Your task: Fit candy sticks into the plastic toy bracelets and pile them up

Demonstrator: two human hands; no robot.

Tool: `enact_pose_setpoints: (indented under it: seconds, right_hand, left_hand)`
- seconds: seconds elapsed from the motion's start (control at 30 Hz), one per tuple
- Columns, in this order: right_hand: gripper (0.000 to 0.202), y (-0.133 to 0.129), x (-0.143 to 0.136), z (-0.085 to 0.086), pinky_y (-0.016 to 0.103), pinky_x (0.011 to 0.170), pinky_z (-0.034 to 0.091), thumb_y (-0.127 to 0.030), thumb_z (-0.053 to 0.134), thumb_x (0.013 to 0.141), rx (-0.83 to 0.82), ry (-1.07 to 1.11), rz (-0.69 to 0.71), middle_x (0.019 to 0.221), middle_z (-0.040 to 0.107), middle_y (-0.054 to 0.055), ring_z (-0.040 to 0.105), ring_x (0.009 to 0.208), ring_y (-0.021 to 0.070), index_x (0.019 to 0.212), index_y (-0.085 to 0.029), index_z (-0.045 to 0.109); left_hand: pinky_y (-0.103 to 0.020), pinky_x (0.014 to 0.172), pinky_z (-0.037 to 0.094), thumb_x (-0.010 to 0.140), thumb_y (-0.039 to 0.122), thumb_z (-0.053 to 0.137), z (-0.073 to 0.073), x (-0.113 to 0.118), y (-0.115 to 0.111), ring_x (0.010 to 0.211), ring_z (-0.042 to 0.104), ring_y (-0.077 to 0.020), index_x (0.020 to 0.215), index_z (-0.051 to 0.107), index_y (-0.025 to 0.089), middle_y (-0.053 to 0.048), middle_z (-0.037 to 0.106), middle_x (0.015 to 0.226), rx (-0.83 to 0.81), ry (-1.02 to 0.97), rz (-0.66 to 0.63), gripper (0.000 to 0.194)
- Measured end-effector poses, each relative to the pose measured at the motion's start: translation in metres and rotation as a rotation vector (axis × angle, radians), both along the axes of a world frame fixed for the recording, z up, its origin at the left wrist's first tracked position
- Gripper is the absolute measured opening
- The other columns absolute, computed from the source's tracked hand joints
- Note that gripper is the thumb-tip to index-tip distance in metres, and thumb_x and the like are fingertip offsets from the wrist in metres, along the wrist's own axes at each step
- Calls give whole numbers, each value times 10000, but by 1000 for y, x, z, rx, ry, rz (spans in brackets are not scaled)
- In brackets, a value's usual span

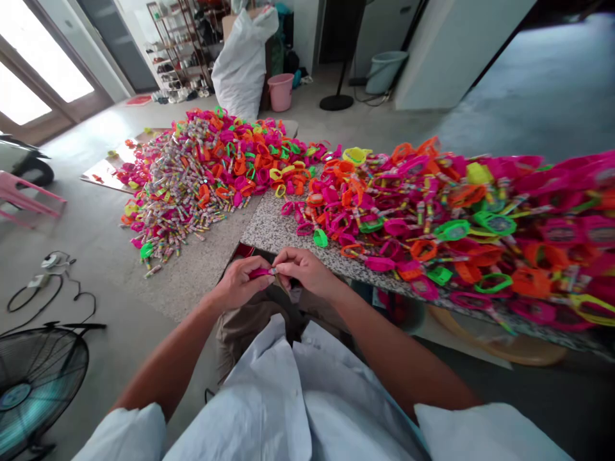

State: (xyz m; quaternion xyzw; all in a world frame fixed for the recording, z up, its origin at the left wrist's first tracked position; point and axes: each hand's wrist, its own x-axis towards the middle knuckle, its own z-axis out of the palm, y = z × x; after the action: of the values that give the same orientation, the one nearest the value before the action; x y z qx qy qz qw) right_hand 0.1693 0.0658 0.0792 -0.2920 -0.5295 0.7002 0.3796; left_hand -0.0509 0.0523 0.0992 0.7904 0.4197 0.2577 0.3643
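Observation:
Just off the table's near edge, my left hand (243, 282) is closed around a pink plastic toy watch (260, 273), most of it covered by the fingers. My right hand (307, 272) pinches at its right end, where a small pale bit shows between the fingertips; what that bit is cannot be made out. Both hands meet in front of my lap. Beyond them lies a heap of pink, orange, green and yellow toy watches (384, 186), mixed with small candy-filled tubes. At the left, a second heap holds many wrapped candy tubes (177, 173).
The speckled stone tabletop (266, 224) runs to the right. A black fan (29, 390) stands on the floor at lower left, near a power strip with cables (48, 272). Farther back are a white sack (240, 70), a pink bucket (280, 93) and a shoe rack (175, 45).

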Motion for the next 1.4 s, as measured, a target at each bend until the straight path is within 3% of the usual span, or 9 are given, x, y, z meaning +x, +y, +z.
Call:
enact_pose_setpoints:
  seconds: [0.2, 0.43, 0.63, 0.93, 1.1, 1.27, 1.4]
  right_hand:
    - [168, -2, -3, -13, 256, 531, 470, -371, 694, 833, -74, 35, -55, 557, 619, -54, 548, 500, 128, 851, -213, 643]
    - [162, -4, -5, -24, 250, 495, 435, -373, 667, 792, -200, 27, -93, 507, 575, -53, 502, 460, 124, 772, -220, 616]
    - [194, -5, -2, -30, 263, 528, 419, -390, 668, 862, -77, -159, -156, 521, 593, -33, 516, 489, 138, 784, -219, 619]
    - [225, -1, -3, -25, 292, 524, 392, -420, 675, 883, -59, -142, -85, 505, 565, -33, 506, 483, 151, 783, -226, 621]
    - [220, -1, 0, -25, 286, 552, 416, -388, 674, 895, -41, -116, -54, 533, 562, -36, 531, 514, 148, 767, -219, 616]
    - [175, -7, 5, -30, 258, 529, 413, -367, 666, 865, -143, -44, -2, 519, 529, -59, 534, 491, 138, 789, -219, 615]
    - [152, -14, 7, -38, 232, 517, 408, -352, 654, 825, -153, -37, 31, 519, 526, -73, 523, 480, 118, 796, -214, 600]
  left_hand:
    - [-241, 675, 385, 979, 418, 651, -11, 6, -1, 697, 514, -110, 860, 658, 156, 22, 598, 751, -60, -57, 42, 288]
    - [-233, 593, 360, 958, 552, 664, -30, 15, -9, 619, 460, -101, 884, 632, 159, 33, 553, 693, -370, -197, 130, 401]
    - [-241, 644, 396, 972, 604, 635, -29, 13, -6, 688, 496, -117, 955, 622, 162, 16, 586, 771, -279, -92, 4, 442]
    - [-277, 724, 444, 1017, 553, 601, -30, 14, -6, 765, 570, -152, 903, 656, 171, -34, 614, 835, -32, -47, 34, 402]
    - [-287, 708, 456, 1000, 582, 631, -29, 21, -17, 730, 566, -150, 866, 677, 169, -33, 634, 788, -108, -122, 150, 436]
    - [-277, 682, 445, 966, 642, 653, -35, 25, -26, 707, 551, -143, 786, 656, 166, -24, 634, 749, -227, -189, 166, 508]
    - [-292, 746, 502, 991, 619, 633, -48, 33, -31, 787, 629, -172, 887, 708, 168, -60, 731, 860, -362, -232, 128, 469]
